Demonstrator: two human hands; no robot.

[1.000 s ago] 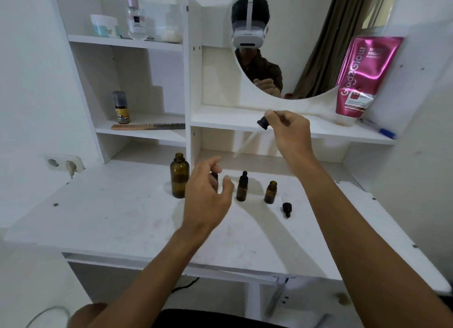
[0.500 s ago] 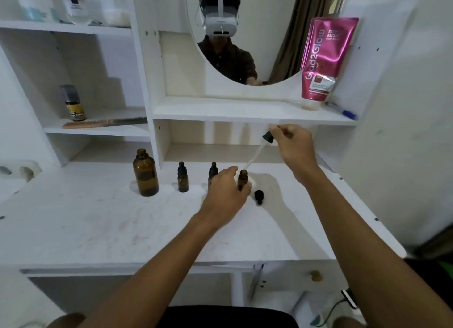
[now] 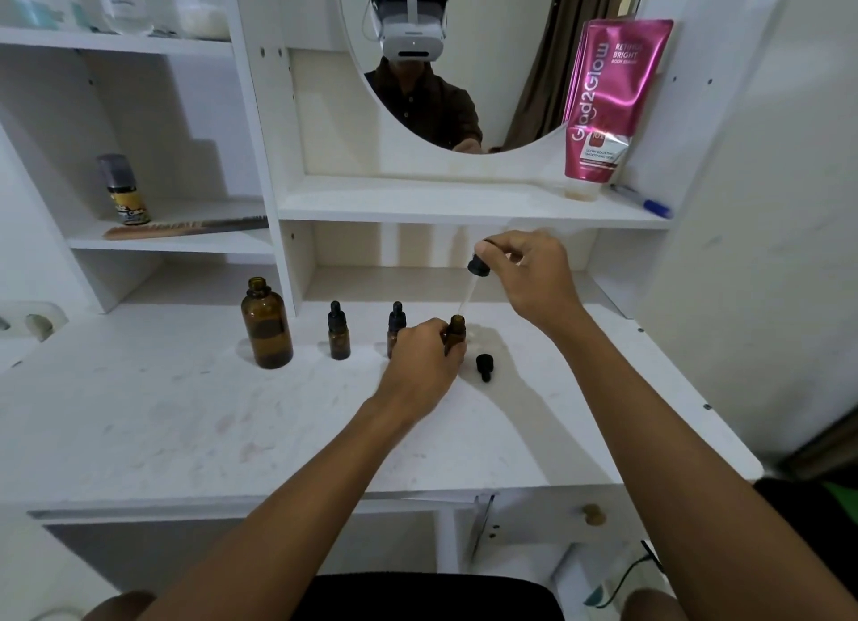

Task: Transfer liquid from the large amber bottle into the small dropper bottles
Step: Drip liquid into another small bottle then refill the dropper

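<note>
Two small amber bottles [image 3: 339,337] are capped — the open third bottle [image 3: 456,328], gripped by the left hand [image 3: 420,365], is seemingly being filled from the black-bulbed glass dropper [image 3: 478,267] pinched in the right hand [image 3: 534,276].

Both bare forearms come into view from the lower edge. The left forearm [image 3: 278,495] enters at about 7 o'clock and runs toward 1 o'clock, with the wrist straight and the back of the left hand [image 3: 425,355] facing up. Its fingers and thumb are curled round the body of a small bottle [image 3: 456,332]. The right forearm [image 3: 696,434] enters at 5 o'clock and slants toward 11 o'clock. The right hand [image 3: 534,276] sits higher, at 1 o'clock from the left hand. Its thumb and forefinger pinch the black top of a dropper [image 3: 478,267], and its other fingers are loosely curled. The two hands are near each other but apart.
</note>
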